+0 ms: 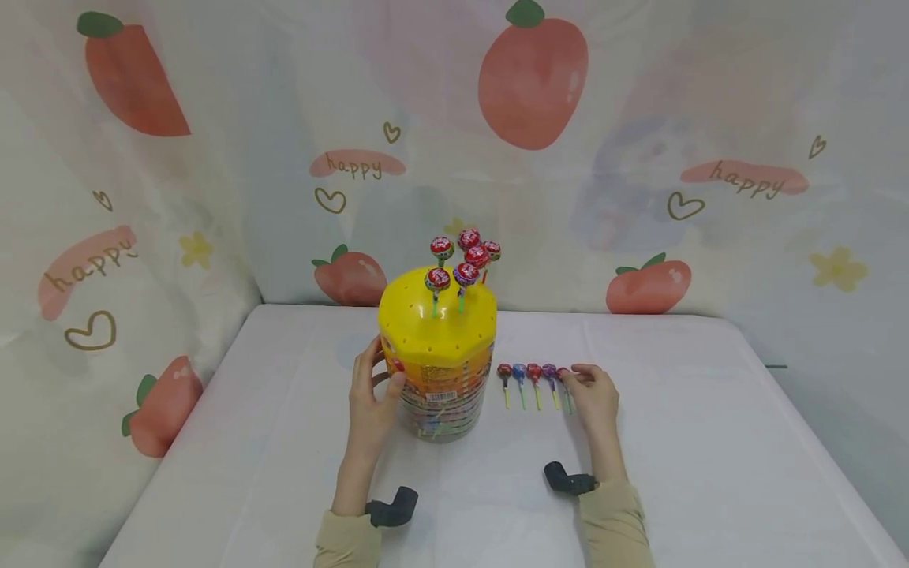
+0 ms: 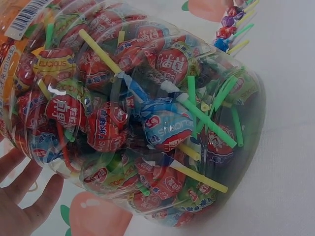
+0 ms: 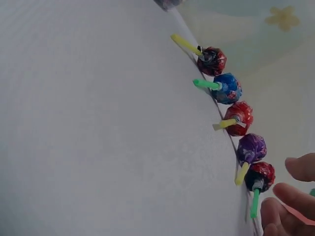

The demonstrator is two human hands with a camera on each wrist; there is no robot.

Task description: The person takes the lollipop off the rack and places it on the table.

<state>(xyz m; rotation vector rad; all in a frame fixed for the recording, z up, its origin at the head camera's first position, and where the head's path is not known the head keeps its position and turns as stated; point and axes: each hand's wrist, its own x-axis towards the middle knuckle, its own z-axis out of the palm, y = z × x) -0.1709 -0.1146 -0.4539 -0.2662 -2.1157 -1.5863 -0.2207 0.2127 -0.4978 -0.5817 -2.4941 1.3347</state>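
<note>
A clear candy jar (image 1: 446,414) with a yellow lid (image 1: 433,315) stands on the table, full of wrapped lollipops (image 2: 170,128). Several lollipops (image 1: 438,279) stand upright by their sticks in the lid. My left hand (image 1: 374,398) holds the jar at its left side, thumb across the front, fingers toward the back. To the jar's right, several lollipops lie in a row, among them a blue one (image 3: 228,89) and a purple one (image 3: 252,147). My right hand (image 1: 595,396) is at the row's right end, its fingers loosely bent and apart beside a dark red lollipop (image 3: 260,176).
A white cloth covers the table (image 1: 284,442). Behind and to the sides hangs a printed curtain (image 1: 426,79) with fruit and hearts. A black wrist mount (image 1: 393,507) sits on the left wrist, another mount (image 1: 568,479) on the right.
</note>
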